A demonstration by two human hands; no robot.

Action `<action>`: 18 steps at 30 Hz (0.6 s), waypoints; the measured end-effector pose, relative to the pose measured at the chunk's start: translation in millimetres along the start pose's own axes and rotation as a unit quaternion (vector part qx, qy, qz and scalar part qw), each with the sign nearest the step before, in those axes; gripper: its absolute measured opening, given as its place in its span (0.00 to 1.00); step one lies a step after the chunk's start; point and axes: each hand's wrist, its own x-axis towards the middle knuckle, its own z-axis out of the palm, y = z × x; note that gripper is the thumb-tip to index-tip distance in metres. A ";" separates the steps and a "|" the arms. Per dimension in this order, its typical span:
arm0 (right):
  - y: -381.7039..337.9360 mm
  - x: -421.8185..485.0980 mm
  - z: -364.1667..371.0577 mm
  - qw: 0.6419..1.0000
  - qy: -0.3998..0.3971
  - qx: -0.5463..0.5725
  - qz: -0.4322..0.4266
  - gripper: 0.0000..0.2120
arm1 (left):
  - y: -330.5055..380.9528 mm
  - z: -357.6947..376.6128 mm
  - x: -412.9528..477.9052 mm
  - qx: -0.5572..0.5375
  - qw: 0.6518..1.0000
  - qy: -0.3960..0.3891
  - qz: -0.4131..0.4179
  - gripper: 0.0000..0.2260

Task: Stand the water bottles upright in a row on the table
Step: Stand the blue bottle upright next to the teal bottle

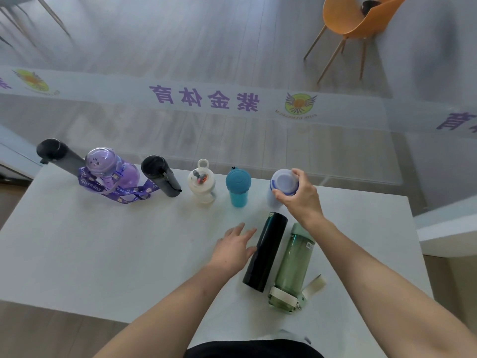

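Along the far edge of the white table [103, 254] several bottles stand upright in a row: a dark grey flask [58, 156], a purple bottle with a lanyard [111, 171], a black flask [161, 175], a white bottle with a loop lid [202, 183], a teal cup [238, 187] and a pale blue-lidded bottle [282, 183]. My right hand [300, 200] grips that pale bottle around its top. A black flask [265, 251] and a green clear bottle [293, 267] lie on their sides nearer to me. My left hand [233, 249] is open, fingers beside the lying black flask.
A glass partition with purple lettering runs just behind the table. An orange chair [361, 19] stands beyond it at the upper right. A lower white surface [449, 228] sits to the table's right. The table's near left part is bare.
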 end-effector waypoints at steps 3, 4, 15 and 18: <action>1.7 5.0 4.8 1.000 -0.014 0.002 0.006 0.36 | -3.8 5.0 0.4 0.027 1.000 -0.003 -0.003 0.25; 0.8 6.1 5.1 1.000 -0.018 0.000 0.004 0.36 | -5.1 6.9 0.7 0.036 0.999 -0.006 -0.005 0.25; 3.4 4.6 5.3 0.999 -0.040 -0.024 -0.004 0.36 | -17.1 14.6 -5.4 0.025 0.998 -0.028 -0.045 0.25; 3.4 2.5 4.7 0.999 -0.042 -0.022 0.003 0.37 | -18.5 15.7 -6.0 0.019 0.998 -0.027 -0.048 0.25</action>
